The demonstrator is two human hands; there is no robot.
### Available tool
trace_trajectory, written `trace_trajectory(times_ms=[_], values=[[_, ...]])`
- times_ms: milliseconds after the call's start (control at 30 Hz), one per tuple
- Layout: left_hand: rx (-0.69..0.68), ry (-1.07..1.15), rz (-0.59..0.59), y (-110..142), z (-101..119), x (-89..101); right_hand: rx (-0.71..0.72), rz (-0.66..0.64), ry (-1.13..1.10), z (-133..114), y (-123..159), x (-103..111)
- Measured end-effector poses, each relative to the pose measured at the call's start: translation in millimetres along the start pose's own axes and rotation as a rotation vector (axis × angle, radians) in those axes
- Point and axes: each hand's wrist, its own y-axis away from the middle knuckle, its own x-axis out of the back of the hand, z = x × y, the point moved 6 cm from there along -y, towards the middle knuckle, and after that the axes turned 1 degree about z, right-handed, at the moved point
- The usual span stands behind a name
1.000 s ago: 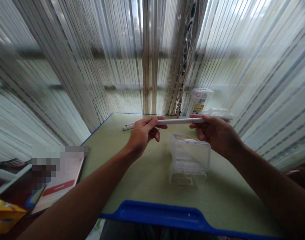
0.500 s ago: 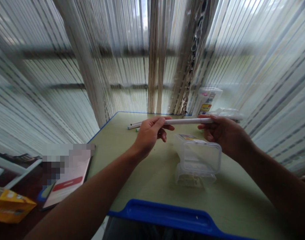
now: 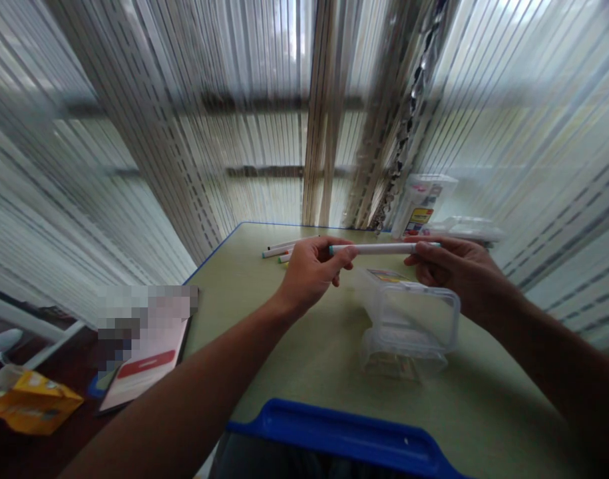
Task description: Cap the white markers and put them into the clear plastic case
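A white marker (image 3: 384, 249) with a teal end is held level above the table between both hands. My left hand (image 3: 314, 269) pinches it close to its left end, thumb in front. At the other end, my right hand (image 3: 451, 266) closes thumb and fingers around it. Several more white markers (image 3: 279, 251) with coloured ends lie on the table just beyond my left hand, partly hidden by it. Below the held marker, a clear plastic case (image 3: 416, 319) stands with its open end towards me.
The pale green table (image 3: 304, 352) has a blue rim and a blue front tray (image 3: 334, 429). Another clear case (image 3: 418, 206) stands at the back right beside a clear lid-like piece (image 3: 464, 229). A tablet-like device (image 3: 149, 362) and a yellow packet (image 3: 39, 402) are at the left. Curtains hang behind.
My left hand has shifted its grip, so the marker's teal left end now shows. The marker sits slightly lower in view. The whole scene has moved a little rightwards as the camera turned.
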Motion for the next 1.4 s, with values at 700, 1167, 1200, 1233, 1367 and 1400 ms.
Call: trace_trajectory(times_ms=[700,1167,1200,1233,1367,1400], values=[[-0.026,-0.012,-0.015,0.2,1.2,-2.4,-0.002,0.015,0.021,1.3,-0.3,-4.2],[0.069,0.121,-0.01,0.6,1.1,-1.6,-0.027,0.007,-0.046,0.5,-1.2,0.2],[0.075,0.133,-0.015,0.3,1.0,-1.6,-0.03,0.007,-0.048,0.8,-1.3,0.7],[0.081,0.145,-0.018,0.0,0.8,-1.7,-0.034,0.008,-0.05,0.9,-1.3,1.2],[0.105,0.194,-0.027,-0.7,-0.6,-1.6,-0.067,0.006,-0.072,0.8,-0.8,2.4],[0.112,0.206,-0.027,-0.7,-1.2,-1.5,-0.079,0.001,-0.08,0.7,-0.6,2.3]])
